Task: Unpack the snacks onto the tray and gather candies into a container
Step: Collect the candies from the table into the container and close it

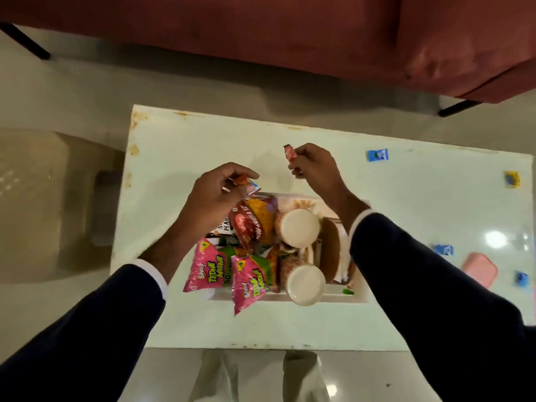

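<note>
2 hands hover above a white rectangular tray (359, 298) of glossy crinkled snack packets (208, 268): left hand (214, 195) pinches small wrapped candies (246, 182), right hand (314, 165) pinches 1 red-wrapped candy (290, 152).

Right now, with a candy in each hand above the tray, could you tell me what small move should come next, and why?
Probably carry both candies right to the pink container. The left hand pinches wrapped candies and the right hand holds a red candy, while the tray is already crowded with snack packets. Loose candies lie on the table near that container.
</note>
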Demonstrator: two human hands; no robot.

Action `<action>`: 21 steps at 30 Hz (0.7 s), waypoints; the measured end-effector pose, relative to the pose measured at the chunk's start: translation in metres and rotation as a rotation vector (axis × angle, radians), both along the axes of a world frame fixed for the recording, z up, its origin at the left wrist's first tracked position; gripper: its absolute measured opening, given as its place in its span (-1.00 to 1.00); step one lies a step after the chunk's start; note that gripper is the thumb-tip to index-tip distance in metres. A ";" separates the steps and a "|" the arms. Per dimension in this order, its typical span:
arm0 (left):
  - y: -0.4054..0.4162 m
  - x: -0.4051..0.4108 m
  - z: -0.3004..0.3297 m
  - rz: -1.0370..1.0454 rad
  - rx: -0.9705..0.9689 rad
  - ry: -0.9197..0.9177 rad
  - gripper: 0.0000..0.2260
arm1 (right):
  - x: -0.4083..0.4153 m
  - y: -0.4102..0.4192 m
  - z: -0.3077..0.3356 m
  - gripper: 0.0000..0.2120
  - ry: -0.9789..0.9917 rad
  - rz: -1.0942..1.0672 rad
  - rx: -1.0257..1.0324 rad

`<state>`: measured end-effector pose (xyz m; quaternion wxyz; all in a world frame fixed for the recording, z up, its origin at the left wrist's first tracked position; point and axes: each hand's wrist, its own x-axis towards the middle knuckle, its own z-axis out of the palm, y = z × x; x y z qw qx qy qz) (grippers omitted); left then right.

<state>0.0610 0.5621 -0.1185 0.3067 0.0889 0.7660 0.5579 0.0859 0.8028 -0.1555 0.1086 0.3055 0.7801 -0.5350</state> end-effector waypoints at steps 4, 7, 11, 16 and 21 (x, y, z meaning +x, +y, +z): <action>0.060 0.024 0.022 -0.040 0.046 -0.002 -0.81 | 0.082 0.046 0.031 -0.75 0.070 -0.263 -0.307; 0.112 0.057 0.030 -0.120 0.057 -0.019 -0.83 | 0.157 0.084 0.050 -0.77 0.115 -0.384 -0.342; 0.181 0.114 0.031 -0.271 0.015 -0.081 -0.85 | 0.260 0.133 0.068 -0.87 0.090 -0.511 -0.310; 0.252 0.182 0.026 -0.432 -0.084 -0.062 -0.78 | 0.362 0.173 0.061 -0.94 -0.047 -0.683 -0.077; 0.292 0.230 0.011 -0.500 -0.248 -0.024 -0.87 | 0.399 0.185 0.046 -0.90 -0.206 -0.650 0.179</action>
